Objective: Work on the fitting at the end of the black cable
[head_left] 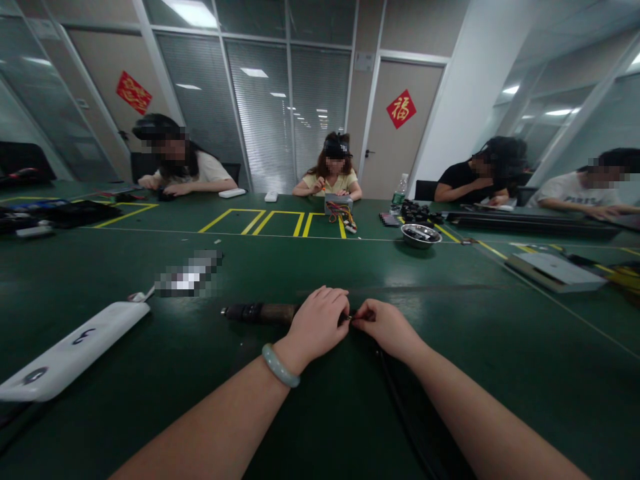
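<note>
Dark cylindrical tool [263, 313] lies on its side on the near middle of the green desk [350, 267], its tip pointing left. Left hand [320, 325] is clamped over its right end; right hand [385, 327] pinches something small there, fingertips meeting the left's. A white power bank [70, 353] lies near left.

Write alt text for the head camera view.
Two bare hands meet on a green table: the left hand grips a dark cylindrical tool, the right hand pinches at its end. A white power bank lies left; four people sit opposite.
</note>
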`<state>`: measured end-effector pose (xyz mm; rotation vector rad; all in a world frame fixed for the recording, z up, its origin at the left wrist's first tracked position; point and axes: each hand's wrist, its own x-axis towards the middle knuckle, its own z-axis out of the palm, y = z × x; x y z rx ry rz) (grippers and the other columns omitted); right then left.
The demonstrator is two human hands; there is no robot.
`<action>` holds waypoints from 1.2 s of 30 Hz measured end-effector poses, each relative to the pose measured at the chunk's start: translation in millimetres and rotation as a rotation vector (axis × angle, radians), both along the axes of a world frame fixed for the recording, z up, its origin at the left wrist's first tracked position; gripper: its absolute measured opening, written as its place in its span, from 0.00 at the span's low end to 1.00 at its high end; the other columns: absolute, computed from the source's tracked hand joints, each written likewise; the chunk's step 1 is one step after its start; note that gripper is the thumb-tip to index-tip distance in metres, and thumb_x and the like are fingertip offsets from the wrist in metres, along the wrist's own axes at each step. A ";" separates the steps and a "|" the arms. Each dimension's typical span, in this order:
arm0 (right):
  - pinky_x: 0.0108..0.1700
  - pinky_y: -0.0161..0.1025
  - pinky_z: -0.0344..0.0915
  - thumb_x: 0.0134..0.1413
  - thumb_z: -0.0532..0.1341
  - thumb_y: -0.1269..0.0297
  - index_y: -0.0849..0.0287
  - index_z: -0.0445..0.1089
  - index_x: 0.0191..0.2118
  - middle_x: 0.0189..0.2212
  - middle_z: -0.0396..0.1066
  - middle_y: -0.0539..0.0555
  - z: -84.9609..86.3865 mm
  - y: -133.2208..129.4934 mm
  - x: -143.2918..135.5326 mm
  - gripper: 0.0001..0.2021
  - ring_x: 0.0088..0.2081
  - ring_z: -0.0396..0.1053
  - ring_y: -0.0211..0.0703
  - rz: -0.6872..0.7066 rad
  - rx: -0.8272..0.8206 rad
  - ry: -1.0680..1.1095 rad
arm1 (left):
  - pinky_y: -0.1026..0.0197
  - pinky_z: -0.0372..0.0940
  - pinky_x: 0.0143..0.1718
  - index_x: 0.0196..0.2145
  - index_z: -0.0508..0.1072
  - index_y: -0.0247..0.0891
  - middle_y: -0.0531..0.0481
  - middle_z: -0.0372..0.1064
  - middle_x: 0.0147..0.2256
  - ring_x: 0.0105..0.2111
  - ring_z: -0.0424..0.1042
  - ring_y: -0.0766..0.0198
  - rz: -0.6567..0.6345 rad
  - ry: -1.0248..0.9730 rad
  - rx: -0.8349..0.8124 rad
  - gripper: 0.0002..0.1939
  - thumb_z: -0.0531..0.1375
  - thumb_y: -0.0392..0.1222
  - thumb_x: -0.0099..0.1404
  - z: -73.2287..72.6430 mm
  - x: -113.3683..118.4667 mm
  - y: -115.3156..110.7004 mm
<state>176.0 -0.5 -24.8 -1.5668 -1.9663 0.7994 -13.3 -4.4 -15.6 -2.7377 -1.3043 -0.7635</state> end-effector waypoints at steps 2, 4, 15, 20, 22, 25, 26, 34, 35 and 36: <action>0.29 0.33 0.59 0.48 0.64 0.65 0.58 0.72 0.30 0.26 0.73 0.49 0.3 0.1 -0.4 0.03 0.28 0.69 0.38 0.002 0.005 0.005 | 0.49 0.59 0.54 0.35 0.67 0.40 0.47 0.65 0.50 0.52 0.64 0.56 0.008 -0.005 -0.019 0.05 0.60 0.37 0.60 -1.4 -0.2 0.5; 0.29 0.32 0.59 0.47 0.64 0.65 0.58 0.72 0.30 0.26 0.73 0.49 0.7 0.3 -1.1 0.03 0.28 0.69 0.38 -0.004 0.002 0.006 | 0.50 0.61 0.51 0.35 0.67 0.40 0.47 0.66 0.49 0.50 0.65 0.55 0.015 -0.006 -0.032 0.05 0.60 0.37 0.60 -3.0 -0.2 1.2; 0.30 0.32 0.60 0.49 0.63 0.66 0.58 0.71 0.31 0.26 0.74 0.49 2.9 -1.4 -0.6 0.02 0.29 0.70 0.38 -0.006 -0.015 0.024 | 0.52 0.62 0.48 0.36 0.66 0.40 0.48 0.67 0.45 0.46 0.66 0.56 -0.006 0.029 -0.041 0.04 0.58 0.36 0.61 0.7 0.1 -0.3; 0.30 0.32 0.60 0.48 0.63 0.66 0.58 0.71 0.30 0.27 0.74 0.49 5.7 -1.7 -0.8 0.02 0.29 0.70 0.38 -0.018 -0.025 0.017 | 0.54 0.62 0.46 0.36 0.66 0.41 0.50 0.68 0.41 0.43 0.67 0.58 -0.008 0.023 -0.053 0.04 0.58 0.36 0.61 0.9 -0.4 -0.8; 0.30 0.33 0.60 0.48 0.63 0.66 0.58 0.71 0.30 0.27 0.74 0.49 5.2 -1.2 -0.7 0.02 0.30 0.70 0.39 -0.022 -0.025 0.015 | 0.54 0.62 0.45 0.36 0.66 0.41 0.50 0.68 0.41 0.42 0.67 0.58 -0.006 0.023 -0.059 0.04 0.58 0.36 0.62 0.9 -0.5 -0.6; 0.30 0.33 0.61 0.49 0.63 0.66 0.58 0.71 0.31 0.27 0.74 0.49 3.6 -0.6 -0.4 0.02 0.29 0.70 0.38 -0.019 -0.020 0.014 | 0.55 0.62 0.44 0.36 0.67 0.40 0.50 0.68 0.40 0.42 0.67 0.58 -0.003 0.026 -0.068 0.04 0.58 0.37 0.62 0.4 -0.6 0.1; 0.30 0.33 0.61 0.49 0.63 0.66 0.58 0.71 0.31 0.27 0.74 0.49 3.1 -0.4 -0.4 0.02 0.29 0.70 0.38 -0.017 -0.016 0.013 | 0.55 0.62 0.44 0.36 0.67 0.40 0.50 0.68 0.40 0.42 0.67 0.58 -0.002 0.025 -0.070 0.04 0.58 0.38 0.62 0.1 -0.8 0.3; 0.29 0.33 0.59 0.49 0.63 0.66 0.58 0.71 0.30 0.26 0.73 0.49 2.4 -0.1 -0.3 0.02 0.29 0.70 0.38 -0.014 0.021 -0.023 | 0.54 0.63 0.44 0.36 0.67 0.40 0.49 0.68 0.40 0.42 0.67 0.57 0.000 0.026 -0.069 0.03 0.58 0.38 0.62 0.5 -0.8 -0.1; 0.29 0.33 0.59 0.49 0.63 0.66 0.58 0.71 0.30 0.26 0.73 0.49 2.4 -0.1 -0.3 0.02 0.28 0.70 0.38 -0.014 0.020 -0.024 | 0.54 0.63 0.45 0.36 0.67 0.40 0.49 0.68 0.40 0.43 0.67 0.57 0.000 0.028 -0.067 0.04 0.58 0.38 0.62 0.6 -0.6 -0.2; 0.29 0.33 0.59 0.49 0.63 0.66 0.58 0.71 0.30 0.26 0.73 0.49 2.4 -0.1 -0.4 0.02 0.28 0.70 0.38 -0.014 0.018 -0.024 | 0.54 0.62 0.45 0.36 0.67 0.40 0.49 0.68 0.40 0.43 0.67 0.57 0.001 0.028 -0.064 0.04 0.58 0.38 0.62 0.7 -0.3 -0.3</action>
